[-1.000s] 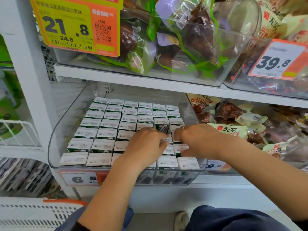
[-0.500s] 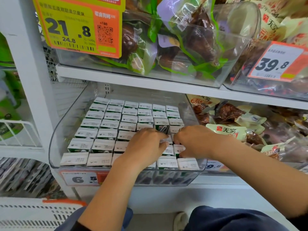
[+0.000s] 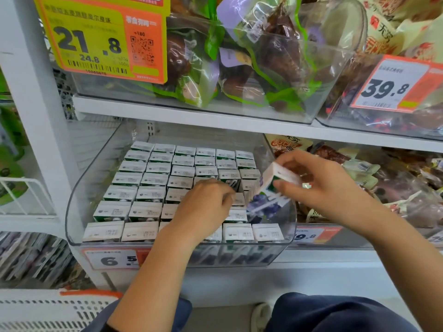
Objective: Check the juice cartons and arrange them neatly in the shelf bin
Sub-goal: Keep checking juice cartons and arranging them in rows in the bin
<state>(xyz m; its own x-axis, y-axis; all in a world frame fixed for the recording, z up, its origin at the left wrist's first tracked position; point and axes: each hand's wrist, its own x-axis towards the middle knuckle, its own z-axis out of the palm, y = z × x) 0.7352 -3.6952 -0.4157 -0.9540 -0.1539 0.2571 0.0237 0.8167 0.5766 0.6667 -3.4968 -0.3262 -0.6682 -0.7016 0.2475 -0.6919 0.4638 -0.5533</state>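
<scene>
- Bin (image 3: 79, 212): clear plastic, centre of frame on the lower shelf; cartons (image 3: 153, 180) stood upright in close rows, tops up, left and rear rows tidy.
- Lifted carton (image 3: 275, 185): held above the bin's right side, centre right of frame; tilted, long axis running from upper right down to lower left, blueberry print face turned down-left.
- Right hand (image 3: 326, 188): fingers and thumb curled round the lifted carton's upper end; the nearer hand to it.
- Left hand (image 3: 203, 207): rested on the carton tops just left of the lifted carton, fingers bent; whether anything is pinched cannot be told.
- Open room: a gap is seen in the right-hand rows under the lifted carton, judged its slot; the bin's right wall lies close beside, so little sideways play is expected.
- Price tag (image 3: 112, 259): on the bin's front, lower left.
</scene>
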